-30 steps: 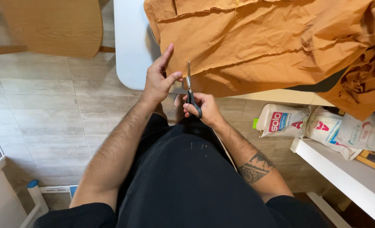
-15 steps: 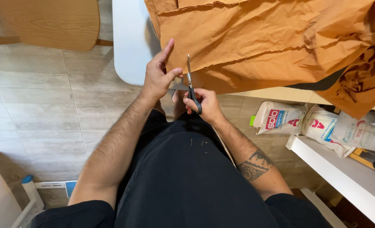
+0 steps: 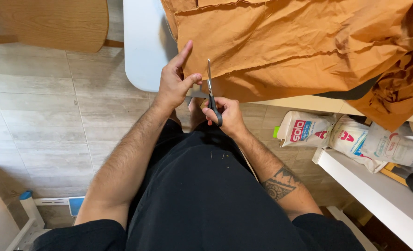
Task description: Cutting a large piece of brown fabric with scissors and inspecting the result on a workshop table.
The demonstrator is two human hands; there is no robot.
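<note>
An orange-brown cloth (image 3: 299,46) lies crumpled over a white table (image 3: 143,51), with its near edge hanging over the table's front. My left hand (image 3: 174,81) pinches the cloth's near left edge between thumb and fingers, index finger pointing up. My right hand (image 3: 225,114) grips black-handled scissors (image 3: 211,90), whose blades point away from me into the cloth's edge just right of my left thumb.
A wooden chair seat (image 3: 53,23) stands at the upper left over a pale wood-look floor (image 3: 39,111). White plastic bags (image 3: 350,137) lie on a white shelf (image 3: 378,195) at the right. My black clothing (image 3: 201,195) fills the lower middle.
The view has tilted down a little, so table and cloth sit higher in the frame. Both hands stay at the cloth's edge, scissors still in the right hand.
</note>
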